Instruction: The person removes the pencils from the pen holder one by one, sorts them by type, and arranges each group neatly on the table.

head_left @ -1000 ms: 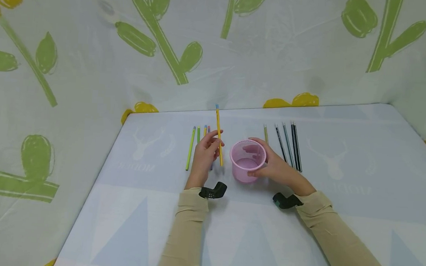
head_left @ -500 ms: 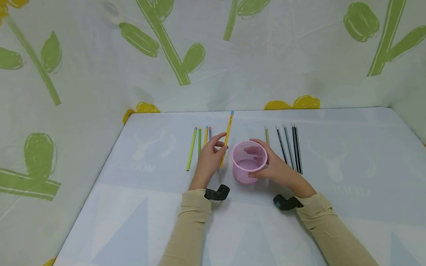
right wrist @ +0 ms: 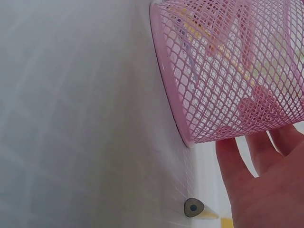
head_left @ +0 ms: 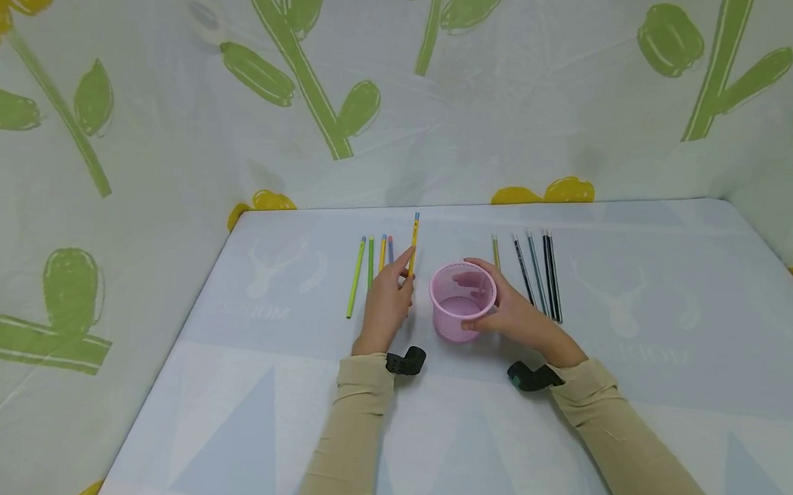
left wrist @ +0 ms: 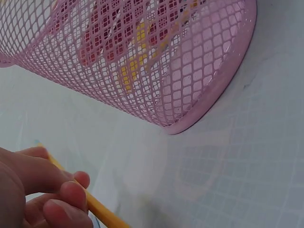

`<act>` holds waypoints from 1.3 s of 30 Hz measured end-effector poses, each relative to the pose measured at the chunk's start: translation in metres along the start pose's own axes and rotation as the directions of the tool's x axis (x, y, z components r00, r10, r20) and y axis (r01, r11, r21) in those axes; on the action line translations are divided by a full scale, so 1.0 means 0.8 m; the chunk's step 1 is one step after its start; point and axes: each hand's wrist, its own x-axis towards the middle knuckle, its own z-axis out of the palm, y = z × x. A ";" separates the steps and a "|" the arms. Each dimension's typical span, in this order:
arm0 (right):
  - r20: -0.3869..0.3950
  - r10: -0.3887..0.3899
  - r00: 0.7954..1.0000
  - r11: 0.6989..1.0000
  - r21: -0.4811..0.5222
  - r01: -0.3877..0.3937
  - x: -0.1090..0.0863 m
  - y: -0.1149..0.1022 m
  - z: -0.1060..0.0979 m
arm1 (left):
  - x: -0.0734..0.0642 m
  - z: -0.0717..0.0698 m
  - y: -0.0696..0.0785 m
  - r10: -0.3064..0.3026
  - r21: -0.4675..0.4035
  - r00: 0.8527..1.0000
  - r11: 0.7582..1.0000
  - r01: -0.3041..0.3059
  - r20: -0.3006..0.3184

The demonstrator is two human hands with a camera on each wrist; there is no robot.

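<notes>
A yellow pencil with a blue end (head_left: 415,233) is pinched between the thumb and fingers of my left hand (head_left: 384,307). It points away from me, left of the pink mesh pencil cup (head_left: 456,331), and its lower part is hidden by the hand in the head view. In the left wrist view the yellow shaft (left wrist: 100,210) passes between the fingertips, apart from the cup. My right hand (head_left: 511,311) grips the cup from its right side, with the thumb at the near side and fingers behind. The cup stands upright, and nothing shows inside it from above.
Left of the left hand lie several pencils, among them a light green one (head_left: 356,279) and a green one (head_left: 371,257). Beyond the right hand lie a gold-coloured pencil (head_left: 495,250), a blue-grey one (head_left: 534,260) and several dark ones (head_left: 551,276). A patterned cloth wall (head_left: 513,118) rises behind the table.
The yellow pencil tilted right toward the cup, then came back left and nearly straight in the left hand, whose fingers now cover its lower part. The right hand and cup have hardly moved.
</notes>
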 end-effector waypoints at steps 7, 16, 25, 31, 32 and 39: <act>-0.013 -0.012 1.000 1.000 -0.001 0.012 -0.002 0.004 0.000 | -0.002 0.002 -0.002 -0.010 0.111 1.000 0.994 0.008 0.020; -0.018 -0.012 1.000 1.000 -0.010 0.011 -0.002 0.009 0.001 | -0.005 0.003 0.004 -0.024 0.300 0.999 0.954 0.016 0.023; -0.003 0.018 1.000 1.000 0.007 -0.018 -0.007 -0.018 0.003 | -0.007 0.005 0.005 -0.050 0.341 0.998 0.939 0.035 0.035; 0.002 0.017 1.000 1.000 0.000 -0.017 -0.010 -0.029 0.004 | -0.008 0.003 0.007 -0.037 0.356 0.998 0.934 0.015 0.054; 0.003 0.019 1.000 1.000 -0.004 -0.019 -0.010 -0.030 0.004 | -0.008 0.003 0.007 -0.033 0.360 0.998 0.933 0.010 0.057; 0.003 0.018 1.000 1.000 0.002 -0.018 -0.009 -0.029 0.002 | -0.008 0.001 0.008 -0.013 0.353 0.998 0.935 -0.009 0.061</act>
